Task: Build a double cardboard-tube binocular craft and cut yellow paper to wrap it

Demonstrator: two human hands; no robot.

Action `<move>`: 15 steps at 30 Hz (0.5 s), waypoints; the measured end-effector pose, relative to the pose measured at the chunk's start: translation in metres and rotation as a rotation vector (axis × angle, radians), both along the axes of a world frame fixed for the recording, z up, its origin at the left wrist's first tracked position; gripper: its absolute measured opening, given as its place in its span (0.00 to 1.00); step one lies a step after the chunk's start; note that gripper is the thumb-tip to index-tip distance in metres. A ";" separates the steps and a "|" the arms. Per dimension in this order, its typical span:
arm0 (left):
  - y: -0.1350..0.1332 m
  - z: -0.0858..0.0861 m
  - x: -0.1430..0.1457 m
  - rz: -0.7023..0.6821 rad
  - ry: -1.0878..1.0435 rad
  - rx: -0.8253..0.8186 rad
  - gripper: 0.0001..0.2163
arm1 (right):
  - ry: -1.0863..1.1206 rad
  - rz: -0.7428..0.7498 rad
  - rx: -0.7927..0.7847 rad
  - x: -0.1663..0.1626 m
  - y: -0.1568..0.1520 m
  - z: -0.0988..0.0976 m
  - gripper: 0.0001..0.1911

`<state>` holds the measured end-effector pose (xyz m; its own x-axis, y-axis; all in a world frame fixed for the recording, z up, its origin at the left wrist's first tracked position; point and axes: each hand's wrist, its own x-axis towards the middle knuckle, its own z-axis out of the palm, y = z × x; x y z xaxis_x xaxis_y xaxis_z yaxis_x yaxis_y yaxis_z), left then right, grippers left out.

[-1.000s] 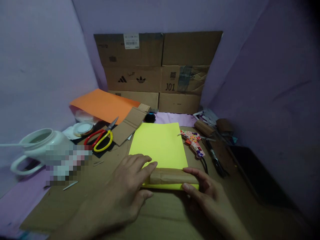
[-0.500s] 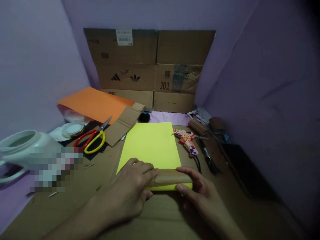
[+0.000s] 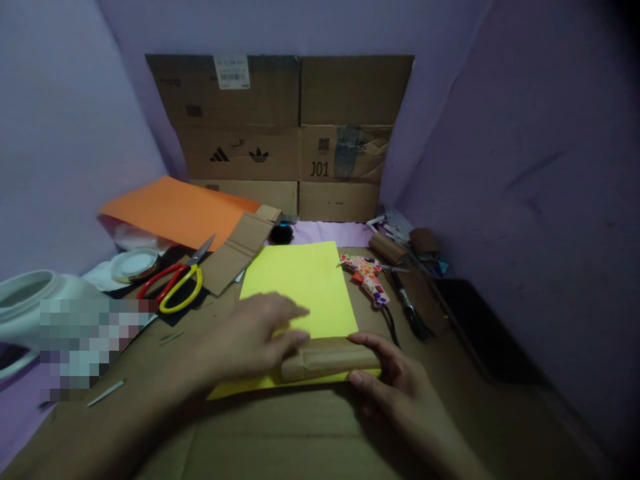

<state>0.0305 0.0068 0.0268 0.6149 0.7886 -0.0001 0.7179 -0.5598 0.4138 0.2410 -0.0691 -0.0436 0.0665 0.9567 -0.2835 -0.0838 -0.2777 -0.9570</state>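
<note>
A sheet of bright yellow paper point(image 3: 300, 273) lies in front of me, and a brown cardboard roll point(image 3: 330, 359) rests across its near end. My right hand point(image 3: 395, 383) grips the roll's right end together with the paper's edge, thumb in front and fingers behind. Just above the paper, left of the roll, is my left hand point(image 3: 263, 333); it is slightly blurred, with fingers and thumb apart and nothing between them. The lower left corner of the paper shows beneath my left wrist.
At left are red-and-yellow scissors point(image 3: 181, 287), a white ceramic pot point(image 3: 65, 303), orange paper point(image 3: 175, 210) and a cardboard strip point(image 3: 240, 253). At right lie a patterned glue gun point(image 3: 367, 277), a black marker point(image 3: 407, 303), a brown roll point(image 3: 387, 248) and a dark flat device point(image 3: 485, 333).
My left hand has lifted off the cardboard roll and its fingers have spread, uncovering the roll's left end. My right hand keeps its grip. The view has shifted slightly right.
</note>
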 end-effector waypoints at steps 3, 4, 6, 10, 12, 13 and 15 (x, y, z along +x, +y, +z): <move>0.063 0.000 0.018 0.053 0.002 0.102 0.17 | -0.002 -0.016 -0.003 -0.002 -0.001 0.001 0.24; 0.084 -0.003 0.025 0.058 0.017 0.114 0.18 | -0.003 -0.019 -0.002 -0.002 -0.001 0.000 0.24; 0.123 -0.011 0.039 0.059 0.048 0.140 0.16 | -0.006 -0.030 0.006 -0.002 -0.003 -0.002 0.23; 0.162 -0.028 0.054 0.084 0.139 0.155 0.14 | -0.048 -0.039 0.062 0.002 -0.005 -0.007 0.20; 0.165 -0.037 0.055 0.102 0.171 0.168 0.13 | -0.084 -0.015 0.098 0.005 -0.006 -0.008 0.20; 0.163 -0.042 0.055 0.118 0.175 0.187 0.13 | -0.102 0.003 0.113 0.006 -0.007 -0.008 0.20; 0.158 -0.050 0.055 0.169 0.162 0.243 0.13 | -0.139 0.039 0.123 0.008 -0.007 -0.006 0.19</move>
